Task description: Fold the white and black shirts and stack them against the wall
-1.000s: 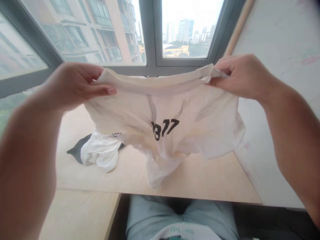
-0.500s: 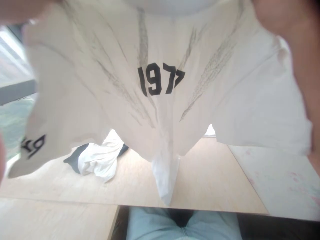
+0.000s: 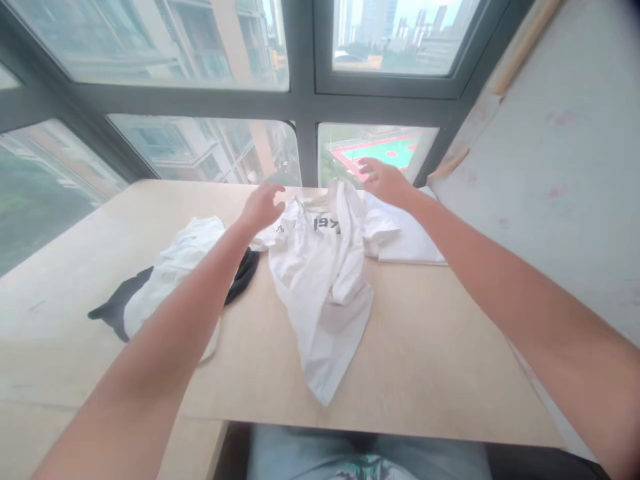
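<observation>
A white T-shirt (image 3: pixel 325 327) with dark printing near its collar lies crumpled in the middle of the wooden table, its lower end narrowing toward me. My left hand (image 3: pixel 264 208) hovers just beside the shirt's left shoulder, fingers parted and slightly curled, nothing in them. On the other side, my right hand (image 3: pixel 385 181) is raised above the right shoulder, fingers apart and holding nothing. Part of the print is hidden in the folds.
On the left, a bunched white garment with dark parts (image 3: pixel 183 257) lies partly behind my left forearm. A flat white folded cloth (image 3: pixel 410 237) sits at the back right. Windows with grey frames (image 3: pixel 200 103) border the far edge, and a patterned wall (image 3: pixel 565 153) the right.
The shirt was held up close before me by both hands, filling the view. It now lies on the table, and both hands have let go of it.
</observation>
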{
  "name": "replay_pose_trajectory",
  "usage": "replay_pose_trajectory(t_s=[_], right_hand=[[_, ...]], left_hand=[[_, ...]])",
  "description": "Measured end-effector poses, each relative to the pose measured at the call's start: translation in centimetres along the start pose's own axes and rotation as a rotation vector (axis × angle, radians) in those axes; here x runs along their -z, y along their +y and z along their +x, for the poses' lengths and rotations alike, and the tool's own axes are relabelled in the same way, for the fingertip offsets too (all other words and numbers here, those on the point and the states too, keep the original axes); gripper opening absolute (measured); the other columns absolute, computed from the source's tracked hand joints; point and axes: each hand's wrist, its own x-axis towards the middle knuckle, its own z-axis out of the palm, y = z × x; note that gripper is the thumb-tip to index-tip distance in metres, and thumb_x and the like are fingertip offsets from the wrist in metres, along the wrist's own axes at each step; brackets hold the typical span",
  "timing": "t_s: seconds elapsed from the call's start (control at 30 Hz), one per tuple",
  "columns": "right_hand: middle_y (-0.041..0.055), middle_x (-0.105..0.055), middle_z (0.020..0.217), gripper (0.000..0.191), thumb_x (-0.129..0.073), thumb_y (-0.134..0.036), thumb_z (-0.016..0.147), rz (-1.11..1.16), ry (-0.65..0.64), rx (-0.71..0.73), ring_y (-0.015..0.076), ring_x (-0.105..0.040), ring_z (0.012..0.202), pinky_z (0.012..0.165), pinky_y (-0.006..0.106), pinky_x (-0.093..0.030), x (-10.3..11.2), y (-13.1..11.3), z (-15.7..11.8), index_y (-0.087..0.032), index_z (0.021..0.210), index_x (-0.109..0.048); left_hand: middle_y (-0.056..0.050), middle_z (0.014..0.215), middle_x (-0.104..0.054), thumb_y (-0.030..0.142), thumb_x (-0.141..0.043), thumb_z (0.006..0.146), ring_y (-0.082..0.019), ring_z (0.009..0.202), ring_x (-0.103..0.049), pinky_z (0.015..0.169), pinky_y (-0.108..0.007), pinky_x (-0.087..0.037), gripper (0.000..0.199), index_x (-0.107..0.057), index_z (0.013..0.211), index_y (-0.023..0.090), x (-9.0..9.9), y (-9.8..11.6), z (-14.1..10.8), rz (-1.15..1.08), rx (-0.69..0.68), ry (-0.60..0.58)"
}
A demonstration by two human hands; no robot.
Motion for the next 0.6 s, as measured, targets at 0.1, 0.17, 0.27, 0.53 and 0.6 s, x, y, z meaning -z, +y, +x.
replay_pose_trajectory(t_s=[0.1,0.17,0.27,0.53,0.6], right_hand=[[0.0037,-0.073,0.097,0.02,-0.068,-0.015,0.081,0.072,-0.174,0.07,0.0126,-0.065,0.083,0.079,0.025,-0.05,-3.0,-0.2,-8.4,-0.016,0.101,-0.07],[0.0042,-0.072,0.091,0.011,-0.061,-0.024,0.089,0.233,-0.403,0.228,0.0144,-0.065,0.082,0.08,0.028,-0.05,-4.4,-0.6,-15.2,-0.018,0.09,-0.07],[0.0067,-0.071,0.09,0.024,-0.06,-0.043,0.091,0.331,-0.515,0.275,0.0197,-0.065,0.087,0.08,0.034,-0.051,-6.2,-2.0,-25.0,-0.021,0.09,-0.069],[0.0143,-0.06,0.131,0.068,-0.07,-0.051,0.08,0.06,-0.379,0.201,0.0351,-0.054,0.119,0.106,0.056,-0.042,-12.5,-7.2,-35.2,-0.023,0.139,-0.052],[0.0115,-0.066,0.116,0.044,-0.063,-0.036,0.086,0.052,-0.364,0.149,0.0308,-0.06,0.107,0.097,0.051,-0.049,-13.8,-7.8,-34.2,-0.025,0.128,-0.059]], left_hand=[[-0.01,0.11,-0.068,0.029,-0.054,0.082,-0.021,0.096,-0.066,0.091,-0.033,-0.05,0.031,-0.066,0.106,0.013,-2.4,-2.6,-6.9,-0.046,0.042,-0.022],[-0.008,0.098,-0.071,0.032,-0.052,0.083,-0.021,0.087,-0.066,0.084,-0.034,-0.051,0.027,-0.066,0.1,0.017,-3.6,-4.2,-12.6,-0.055,0.193,-0.042],[-0.005,0.089,-0.072,0.04,-0.053,0.084,-0.022,0.08,-0.068,0.077,-0.033,-0.052,0.025,-0.065,0.095,0.021,-5.1,-5.1,-20.6,-0.122,0.426,-0.091],[-0.006,0.088,-0.072,0.047,-0.055,0.086,-0.024,0.079,-0.069,0.077,-0.036,-0.051,0.064,-0.044,0.14,0.014,-9.2,1.8,-24.9,-0.414,0.563,-0.148],[-0.004,0.085,-0.07,0.042,-0.053,0.088,-0.023,0.076,-0.068,0.074,-0.035,-0.05,0.067,-0.037,0.146,0.015,-9.6,3.6,-23.5,-0.319,0.552,-0.111]])
